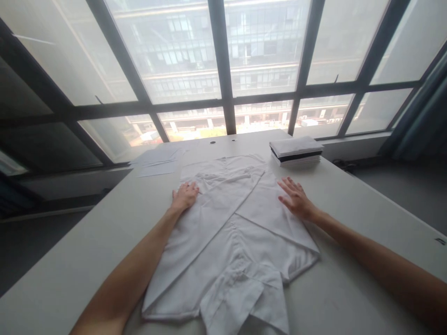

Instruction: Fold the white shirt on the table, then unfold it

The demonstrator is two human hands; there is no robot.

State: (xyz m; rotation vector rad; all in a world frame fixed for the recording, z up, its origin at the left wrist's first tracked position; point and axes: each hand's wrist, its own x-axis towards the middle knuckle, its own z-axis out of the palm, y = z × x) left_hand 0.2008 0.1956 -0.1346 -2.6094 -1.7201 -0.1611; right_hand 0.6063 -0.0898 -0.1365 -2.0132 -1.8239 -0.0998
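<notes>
A white shirt (226,232) lies spread on the pale table (349,195), its sides folded inward across the middle and its collar end nearest me. My left hand (185,195) rests flat on the shirt's left edge, fingers stretched out. Over at the shirt's right edge, my right hand (295,197) lies flat too, fingers spread. Neither hand holds anything.
A stack of folded white garments with one dark layer (296,151) sits at the table's far right. Loose sheets of paper (159,160) lie at the far left. A large window with dark frames (223,100) runs behind the table.
</notes>
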